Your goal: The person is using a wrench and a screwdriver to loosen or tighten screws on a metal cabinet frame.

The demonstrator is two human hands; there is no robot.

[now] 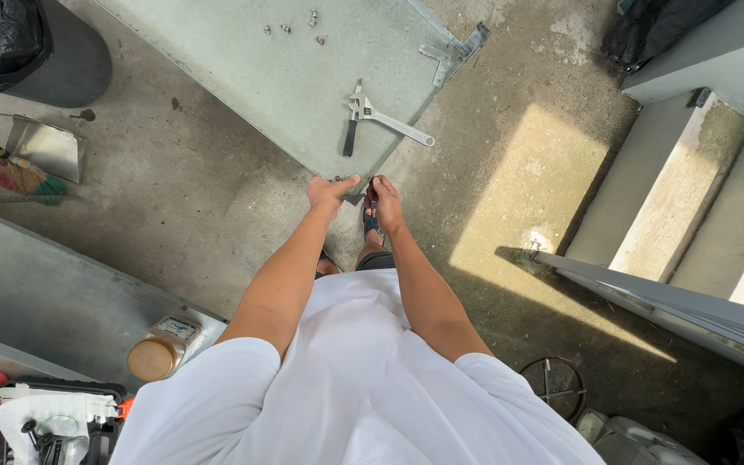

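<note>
Hands (331,191) (386,200) at metal panel (243,60) corner, bare concrete (200,215) around.

The person wears a plain white T-shirt (363,379) — short sleeves ending above the elbows, soft folds across the front, no print to be seen. Both forearms are bare, with no watch, band or glove on the left hand (329,191) or the right hand (387,203). Below the shirt hem shows a strip of dark shorts (375,260) — and a dark blue sandal (371,220) on one foot.
</note>
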